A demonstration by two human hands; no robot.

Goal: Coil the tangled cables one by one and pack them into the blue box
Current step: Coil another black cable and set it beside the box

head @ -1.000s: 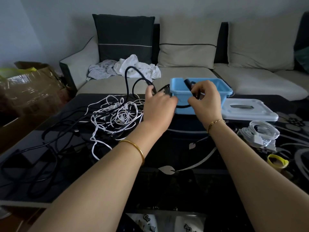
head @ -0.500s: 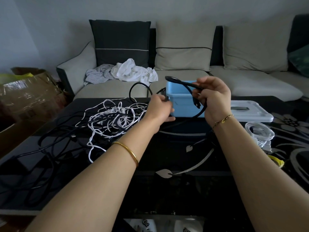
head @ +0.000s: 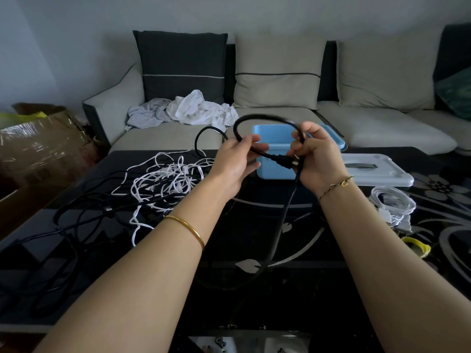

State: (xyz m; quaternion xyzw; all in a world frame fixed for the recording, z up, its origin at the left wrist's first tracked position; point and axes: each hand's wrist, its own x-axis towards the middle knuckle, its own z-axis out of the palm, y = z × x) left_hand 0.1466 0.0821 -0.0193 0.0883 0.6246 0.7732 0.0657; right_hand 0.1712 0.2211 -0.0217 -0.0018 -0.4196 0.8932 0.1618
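Forearms: both reached forward over the counter [head: 254, 220], with a gold bangle [head: 188, 230] on the left wrist and a thin chain bracelet [head: 336, 184] on the right.
Counter: glossy black with pale leaf and flower patterns.
Near right: a yellow ring-shaped item [head: 418, 247] lay by a coiled white cable [head: 392, 205]; what the yellow item was could not be told.
Left side: loose dark cables [head: 76, 220] sprawled on the counter, with a white tangle [head: 168, 179] just beyond them.
Black cable [head: 265, 118]: it was raised above the counter in one loop between the hands, and its tail ran down from the right hand toward the near edge.
Left hand [head: 234, 164]: palm turned inward, its grip pinching the black cable between thumb and fingers.
Right hand [head: 316, 159]: its fingers were curled, the grip closed round the black cable where the loop crossed, and the plug [head: 280, 159] pointed into it.
Blue box [head: 275, 169]: it stood open on the counter just behind the hands.
Lid [head: 374, 171]: white, lying flat to the right of the blue box.
Room: a beige sofa [head: 382, 128] stood behind the counter with crumpled clothes [head: 196, 110] on its seat, and a cardboard box [head: 43, 146] sat at far left.
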